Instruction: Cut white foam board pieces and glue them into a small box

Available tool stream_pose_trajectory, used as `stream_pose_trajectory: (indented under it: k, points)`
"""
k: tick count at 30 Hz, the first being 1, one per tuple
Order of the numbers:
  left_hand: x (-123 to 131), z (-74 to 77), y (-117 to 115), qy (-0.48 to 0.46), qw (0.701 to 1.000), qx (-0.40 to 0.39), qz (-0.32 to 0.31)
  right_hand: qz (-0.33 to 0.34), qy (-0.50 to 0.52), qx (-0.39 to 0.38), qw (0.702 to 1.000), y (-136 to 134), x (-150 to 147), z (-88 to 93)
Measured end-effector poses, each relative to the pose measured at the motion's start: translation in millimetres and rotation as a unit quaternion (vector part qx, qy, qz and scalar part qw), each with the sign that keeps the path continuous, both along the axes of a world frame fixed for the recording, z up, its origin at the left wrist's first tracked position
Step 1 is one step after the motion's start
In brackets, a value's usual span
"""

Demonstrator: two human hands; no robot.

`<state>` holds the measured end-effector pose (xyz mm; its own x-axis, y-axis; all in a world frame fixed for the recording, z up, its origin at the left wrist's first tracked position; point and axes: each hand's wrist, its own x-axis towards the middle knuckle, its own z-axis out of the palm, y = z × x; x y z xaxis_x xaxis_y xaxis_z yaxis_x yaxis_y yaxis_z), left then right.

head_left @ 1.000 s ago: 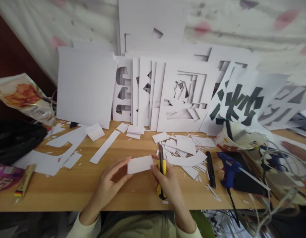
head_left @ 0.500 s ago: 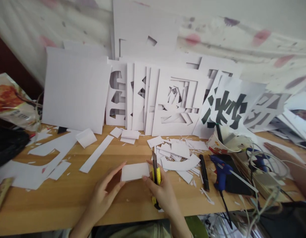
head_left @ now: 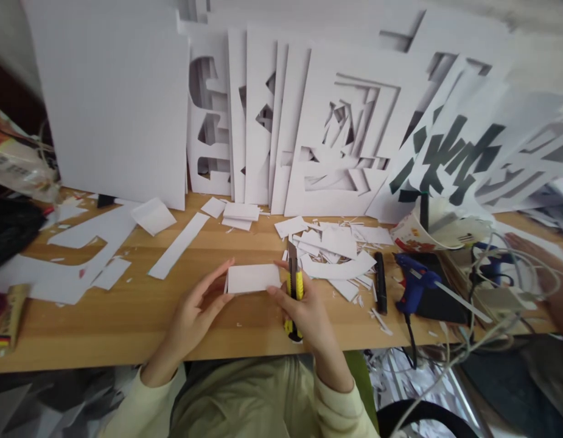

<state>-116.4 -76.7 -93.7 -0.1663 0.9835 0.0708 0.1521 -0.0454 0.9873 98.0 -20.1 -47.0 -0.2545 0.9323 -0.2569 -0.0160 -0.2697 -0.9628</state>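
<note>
A small white card rectangle (head_left: 252, 278) is held just above the wooden table (head_left: 126, 328) between both my hands. My left hand (head_left: 194, 316) pinches its left edge with thumb and fingers. My right hand (head_left: 304, 310) is closed round a yellow and black utility knife (head_left: 294, 292), blade end pointing away from me, while its thumb and forefinger touch the card's right edge. A heap of white offcuts (head_left: 336, 261) lies just right of the knife.
White boards with cut-out characters (head_left: 340, 140) lean against the wall at the back. A blue glue gun (head_left: 416, 283), a black marker (head_left: 380, 281), a paper cup (head_left: 427, 228) and tangled cables (head_left: 491, 292) lie at right, beside another person's hand (head_left: 543, 267). Paper strips (head_left: 178, 245) lie at left.
The camera has tipped down and closer, so the table and boards sit higher in view. Both hands still hold the card and knife in much the same pose.
</note>
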Motion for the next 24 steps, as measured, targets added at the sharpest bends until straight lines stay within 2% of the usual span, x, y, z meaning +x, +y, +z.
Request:
stream_pose_trajectory:
  k: [11,17,24]
  points:
    - [2.5,6.0,-1.2,-0.008,0.999,-0.032,0.031,0.008,0.008,-0.039,0.999,4.2,5.4,-0.5]
    - [-1.5,3.0,-2.1,0.041,0.999,-0.002,-0.001,0.02,-0.032,-0.024,0.999,6.8,5.5,4.9]
    - [-5.1,5.9,-1.7,0.044,0.998,-0.049,0.001,0.026,-0.062,-0.012,0.998,12.8,6.1,9.6]
